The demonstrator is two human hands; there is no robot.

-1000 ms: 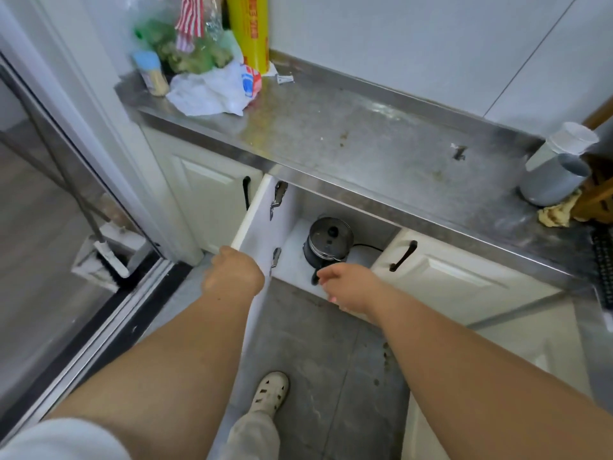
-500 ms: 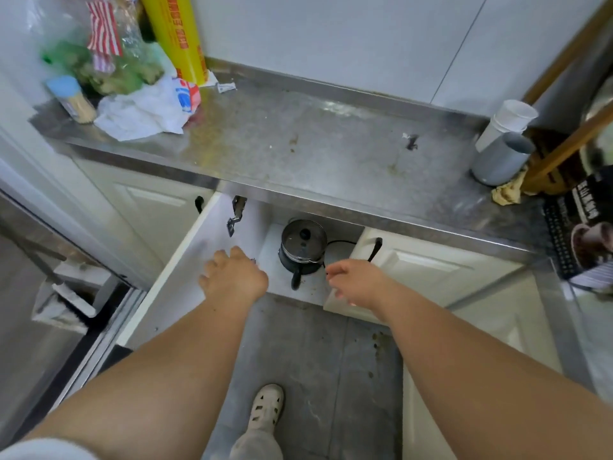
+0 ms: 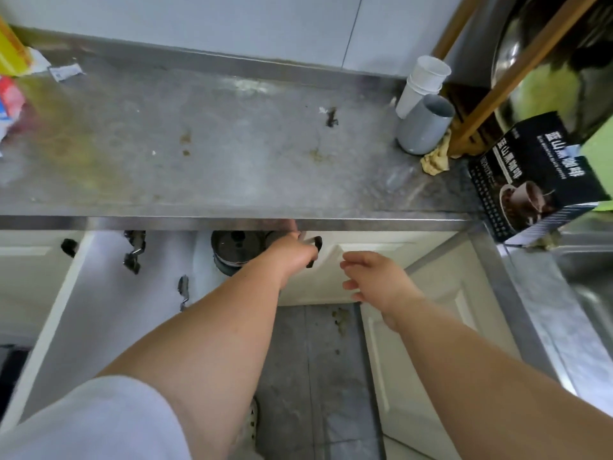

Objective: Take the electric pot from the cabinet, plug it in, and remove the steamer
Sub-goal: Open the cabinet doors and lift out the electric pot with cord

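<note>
The electric pot point(image 3: 234, 248), dark with a lidded top, stands inside the open cabinet, its far half hidden under the steel countertop point(image 3: 232, 154) edge. My left hand point(image 3: 292, 252) reaches into the cabinet just right of the pot, next to the black door handle point(image 3: 315, 252). Its fingers are hidden under the counter edge, so what it touches cannot be told. My right hand point(image 3: 374, 280) hovers with fingers spread and nothing in it, in front of the right cabinet door point(image 3: 365, 247). No steamer or plug shows.
The left cabinet door point(image 3: 93, 310) stands swung open with its hinges showing. On the counter's right end are stacked white cups point(image 3: 426, 81), a grey cup point(image 3: 424, 124), a yellow rag point(image 3: 436, 161) and a black coffee box point(image 3: 537, 174). A steel sink point(image 3: 587, 280) lies at far right.
My left hand left the open door and moved right, into the cabinet beside the pot. My right hand drew back to the right. The view shifted closer over the counter.
</note>
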